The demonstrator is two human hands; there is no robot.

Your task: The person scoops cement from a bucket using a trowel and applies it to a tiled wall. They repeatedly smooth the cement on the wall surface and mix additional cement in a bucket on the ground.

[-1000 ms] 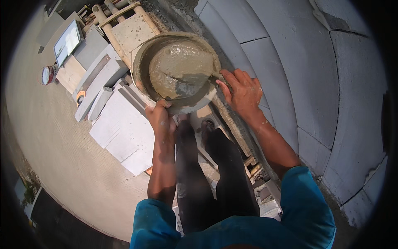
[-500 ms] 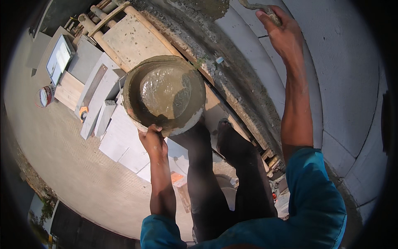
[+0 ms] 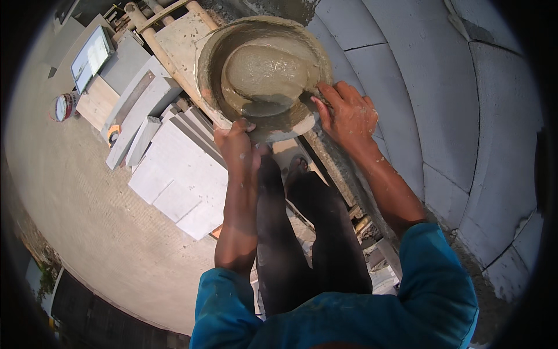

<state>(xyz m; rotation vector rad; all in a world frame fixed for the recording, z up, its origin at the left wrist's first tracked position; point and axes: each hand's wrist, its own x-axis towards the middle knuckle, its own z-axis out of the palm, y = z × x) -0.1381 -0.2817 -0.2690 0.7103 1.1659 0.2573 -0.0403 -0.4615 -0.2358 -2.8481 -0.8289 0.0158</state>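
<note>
A round basin [image 3: 208,78] of wet grey-brown mortar [image 3: 264,67] is held up over my legs. My left hand [image 3: 235,139] is closed on its near left rim, thumb over the edge. My right hand [image 3: 346,113] is at the right side of the basin, fingers curled round a trowel handle; the trowel's blade is mostly hidden in the basin and mortar. My feet, in sandals [image 3: 297,166], stand on boards below, beside the wall of pale blocks [image 3: 442,116] on my right.
A bamboo-framed platform [image 3: 171,49] lies beyond the basin. On the left are grey board pieces [image 3: 125,46], white panels [image 3: 174,180], a glass-topped rectangular item [image 3: 90,58], an orange-handled saw [image 3: 113,134] and a paint pail [image 3: 63,106] on concrete ground [image 3: 87,215]. A ledge runs along the wall's foot.
Half a second ago my right hand held the trowel up at the wall; it has come down to the basin. My left hand has lifted the basin up and to the right.
</note>
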